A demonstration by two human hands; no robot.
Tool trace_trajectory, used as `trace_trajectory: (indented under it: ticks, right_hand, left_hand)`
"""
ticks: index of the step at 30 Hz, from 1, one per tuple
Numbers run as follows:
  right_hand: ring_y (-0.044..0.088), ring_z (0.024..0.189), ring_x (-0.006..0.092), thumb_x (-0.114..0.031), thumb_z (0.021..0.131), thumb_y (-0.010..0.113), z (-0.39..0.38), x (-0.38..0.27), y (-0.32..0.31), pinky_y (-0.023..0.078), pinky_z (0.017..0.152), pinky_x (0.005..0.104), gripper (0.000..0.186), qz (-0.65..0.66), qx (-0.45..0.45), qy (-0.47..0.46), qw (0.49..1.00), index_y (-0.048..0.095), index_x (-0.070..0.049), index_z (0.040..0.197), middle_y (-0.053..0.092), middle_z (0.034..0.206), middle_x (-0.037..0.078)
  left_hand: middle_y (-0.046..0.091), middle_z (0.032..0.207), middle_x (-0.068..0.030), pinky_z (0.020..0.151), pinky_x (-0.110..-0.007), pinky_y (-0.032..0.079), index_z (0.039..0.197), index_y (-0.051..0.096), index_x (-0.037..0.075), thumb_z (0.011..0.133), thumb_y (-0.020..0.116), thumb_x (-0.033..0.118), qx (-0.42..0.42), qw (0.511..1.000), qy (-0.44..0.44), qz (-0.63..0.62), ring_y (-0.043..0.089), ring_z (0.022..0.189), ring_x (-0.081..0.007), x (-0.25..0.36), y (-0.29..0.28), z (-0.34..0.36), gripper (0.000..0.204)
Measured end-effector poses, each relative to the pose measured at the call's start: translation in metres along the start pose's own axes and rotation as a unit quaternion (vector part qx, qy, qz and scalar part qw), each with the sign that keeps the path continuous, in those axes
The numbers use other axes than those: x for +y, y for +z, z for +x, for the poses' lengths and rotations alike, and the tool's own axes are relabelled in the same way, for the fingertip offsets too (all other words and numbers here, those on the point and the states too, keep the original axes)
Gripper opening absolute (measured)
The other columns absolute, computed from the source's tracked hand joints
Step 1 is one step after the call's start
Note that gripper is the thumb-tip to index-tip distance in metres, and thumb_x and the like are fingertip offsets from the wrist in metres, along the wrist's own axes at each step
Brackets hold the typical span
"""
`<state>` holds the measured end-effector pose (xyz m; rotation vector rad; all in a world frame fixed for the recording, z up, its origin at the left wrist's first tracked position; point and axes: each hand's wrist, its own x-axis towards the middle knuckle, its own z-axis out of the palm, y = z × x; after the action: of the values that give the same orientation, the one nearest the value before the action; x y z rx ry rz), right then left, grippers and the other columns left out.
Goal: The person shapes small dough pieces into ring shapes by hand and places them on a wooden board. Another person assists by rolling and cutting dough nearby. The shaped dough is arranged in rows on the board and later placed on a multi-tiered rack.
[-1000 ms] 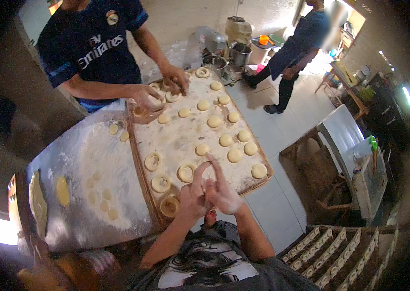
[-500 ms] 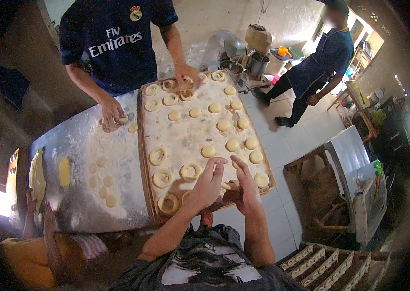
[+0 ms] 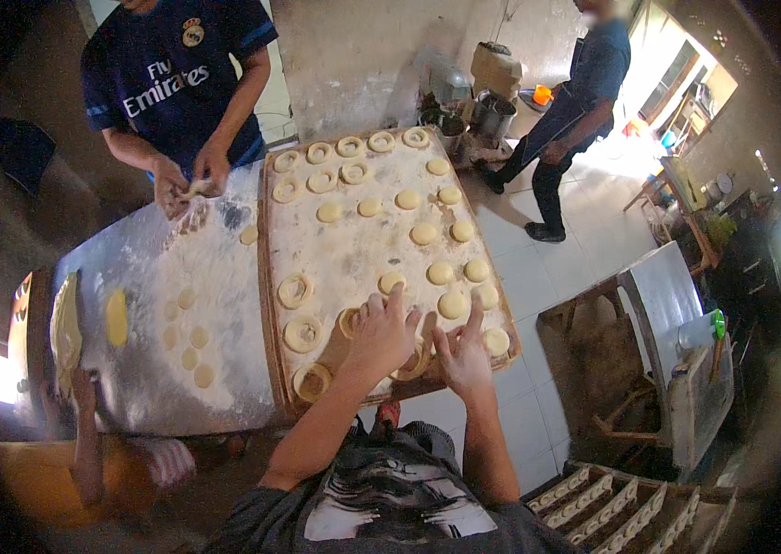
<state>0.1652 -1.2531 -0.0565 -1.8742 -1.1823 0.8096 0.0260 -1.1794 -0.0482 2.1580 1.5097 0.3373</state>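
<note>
My left hand [image 3: 381, 332] is over the floured board [image 3: 326, 249], fingers apart and tips at a pale dough disc [image 3: 392, 282]. My right hand [image 3: 464, 360] is to its right, index finger stretched toward another disc [image 3: 486, 295], other fingers loosely bent, nothing visible in it. A dough ring [image 3: 302, 334] lies left of my left hand; another, partly hidden, is between my hands. Several more rings and discs cover the board.
A metal table [image 3: 95, 388] with flour and dough [image 3: 66, 332] adjoins at left. A co-worker [image 3: 178, 92] pinches dough opposite; another person [image 3: 570, 120] stands at right. Someone's arm [image 3: 86, 434] reaches in at lower left. A side table [image 3: 658, 286] and racks [image 3: 594, 508] are right.
My hands have come down from being held close together to the board, fingers spread toward the discs. The co-worker's hands have left the rings and joined over the metal table. The standing person has shifted left.
</note>
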Motion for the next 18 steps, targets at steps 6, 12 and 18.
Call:
trace_trajectory:
  ticks: [6,12,18]
  right_hand:
    - [0.062,0.084,0.0349,-0.02,0.081,0.075,-0.01,0.006,0.017,0.048,0.075,0.0489,0.087,-0.279,-0.005,-0.072,0.957,0.024,-0.004,0.15,0.062,0.079,0.014]
    - [0.06,0.081,0.037,-0.032,0.079,0.076,-0.006,0.019,0.016,0.046,0.071,0.05,0.095,-0.258,-0.033,-0.075,0.963,0.021,-0.006,0.152,0.06,0.089,0.019]
    - [0.059,0.081,0.0376,-0.033,0.078,0.076,-0.011,0.013,0.017,0.045,0.071,0.0507,0.096,-0.289,-0.018,-0.083,0.953,0.021,-0.004,0.152,0.059,0.09,0.019]
  left_hand:
    - [0.052,0.118,-0.0271,0.095,-0.054,0.043,0.148,0.031,0.009,0.083,0.072,0.032,-0.064,0.994,0.073,0.057,0.051,0.113,-0.0464,-0.023,0.003,-0.018,0.08]
    - [0.052,0.118,-0.0264,0.095,-0.052,0.043,0.148,0.031,0.01,0.078,0.077,0.032,-0.095,0.989,0.074,0.087,0.052,0.113,-0.0438,-0.019,-0.005,-0.02,0.087]
    - [0.052,0.114,-0.0208,0.091,-0.048,0.04,0.144,0.037,0.008,0.073,0.081,0.027,-0.087,0.988,0.098,0.078,0.053,0.109,-0.0379,-0.015,-0.002,-0.027,0.086]
